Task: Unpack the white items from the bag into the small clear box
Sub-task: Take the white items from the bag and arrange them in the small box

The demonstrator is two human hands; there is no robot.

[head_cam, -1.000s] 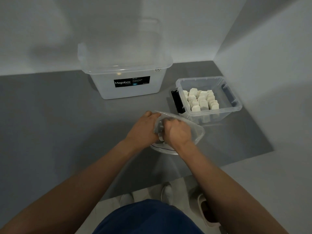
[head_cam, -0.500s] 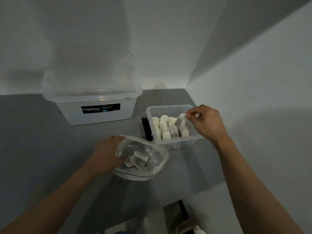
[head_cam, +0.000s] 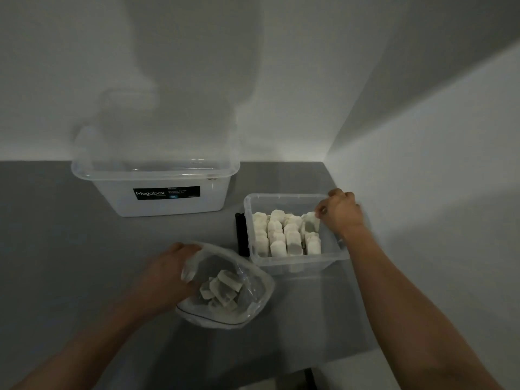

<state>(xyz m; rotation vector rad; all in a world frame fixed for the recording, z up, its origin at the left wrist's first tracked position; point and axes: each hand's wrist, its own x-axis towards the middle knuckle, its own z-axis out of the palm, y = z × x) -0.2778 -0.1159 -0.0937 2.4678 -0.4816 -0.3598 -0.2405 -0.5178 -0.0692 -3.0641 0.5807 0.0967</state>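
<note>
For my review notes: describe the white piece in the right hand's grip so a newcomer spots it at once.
Find the big Megabox tub at the back wall; right of it, nearer the camera, sits the small clear box of white pieces. In its far right corner is the white piece pinched by the right hand, the only one fingers touch there.

Table (head_cam: 56, 249): bag (head_cam: 254, 301), small box (head_cam: 295, 263), tub (head_cam: 168, 205)
</note>
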